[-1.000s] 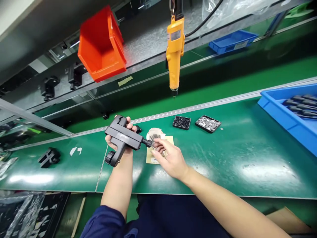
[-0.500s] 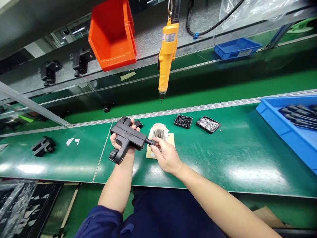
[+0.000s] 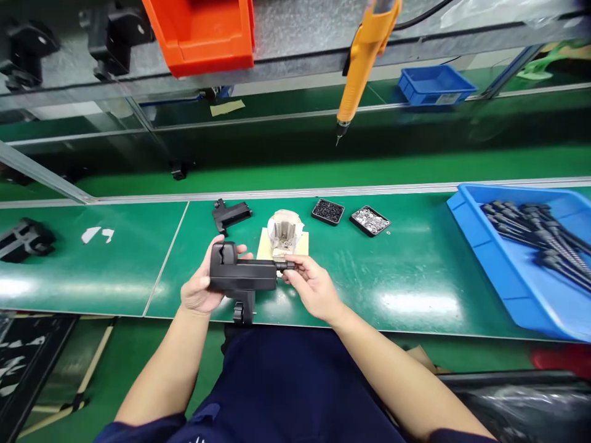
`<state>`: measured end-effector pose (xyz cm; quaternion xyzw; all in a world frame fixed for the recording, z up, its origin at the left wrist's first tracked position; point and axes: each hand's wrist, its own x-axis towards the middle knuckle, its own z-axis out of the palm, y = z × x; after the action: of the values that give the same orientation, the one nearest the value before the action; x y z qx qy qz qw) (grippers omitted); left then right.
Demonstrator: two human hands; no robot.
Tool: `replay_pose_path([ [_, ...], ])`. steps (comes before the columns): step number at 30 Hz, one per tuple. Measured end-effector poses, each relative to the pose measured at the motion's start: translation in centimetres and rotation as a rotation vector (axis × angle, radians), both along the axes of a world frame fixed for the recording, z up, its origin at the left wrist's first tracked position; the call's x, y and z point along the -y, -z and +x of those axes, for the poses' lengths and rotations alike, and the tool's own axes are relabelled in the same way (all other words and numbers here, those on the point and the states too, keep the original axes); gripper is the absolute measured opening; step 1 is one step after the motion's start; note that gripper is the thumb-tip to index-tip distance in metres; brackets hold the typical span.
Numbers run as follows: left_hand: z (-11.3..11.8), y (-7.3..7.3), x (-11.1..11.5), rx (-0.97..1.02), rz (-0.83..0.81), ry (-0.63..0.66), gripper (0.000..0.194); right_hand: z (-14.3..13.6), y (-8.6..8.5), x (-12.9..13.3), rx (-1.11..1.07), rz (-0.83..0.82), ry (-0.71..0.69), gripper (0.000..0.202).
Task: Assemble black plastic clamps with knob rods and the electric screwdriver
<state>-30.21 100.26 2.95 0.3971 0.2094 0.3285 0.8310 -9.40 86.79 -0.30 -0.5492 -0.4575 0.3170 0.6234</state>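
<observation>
A black plastic clamp bracket [image 3: 249,275] with a hooked jaw and a stubby lower arm is held level above the front of the green bench. My left hand [image 3: 202,284] is closed round its jaw end, thumb in front and fingers behind. At the opposite end, my right hand [image 3: 311,286] pinches the small black knob [image 3: 289,266] on a short rod coming out of the bracket. Just behind stands a whitish holder with a grooved hollow [image 3: 284,231] on a yellowish sheet [image 3: 302,243]. A similar black bracket [image 3: 232,214] lies further back.
Small black trays of dark screws [image 3: 327,211] and shiny metal parts [image 3: 370,220] sit behind my right hand. An orange electric screwdriver [image 3: 354,74] hangs overhead. A blue bin [image 3: 489,271] of black rods is at right. An orange bin [image 3: 207,43] rests on the shelf.
The bracket has turned from slanting to level and come lower, its short arm now pointing down. My left hand has shifted to its jaw end; my right hand stays on the knob. The view has shifted.
</observation>
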Motion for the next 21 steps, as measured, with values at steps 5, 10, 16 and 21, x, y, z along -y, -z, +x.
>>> replay_pose_path([
  [5, -0.4, 2.5, 1.3, -0.175, -0.299, -0.024, 0.035, 0.6, 0.7, 0.8, 0.443, 0.2, -0.004, 0.022],
  [10, -0.5, 3.5, 1.4, -0.14, -0.363, -0.051, 0.031, 0.7, 0.9, 0.7, 0.394, 0.13, -0.016, 0.021],
  [16, 0.2, 2.7, 1.6, -0.184, -0.333, -0.112, 0.04, 0.6, 1.8, 0.7, 0.167, 0.114, -0.003, 0.012],
  [21, 0.2, 2.6, 2.0, -0.155, -0.176, -0.16, 0.045, 0.6, 1.4, 0.8, -0.275, -0.101, -0.136, 0.056],
])
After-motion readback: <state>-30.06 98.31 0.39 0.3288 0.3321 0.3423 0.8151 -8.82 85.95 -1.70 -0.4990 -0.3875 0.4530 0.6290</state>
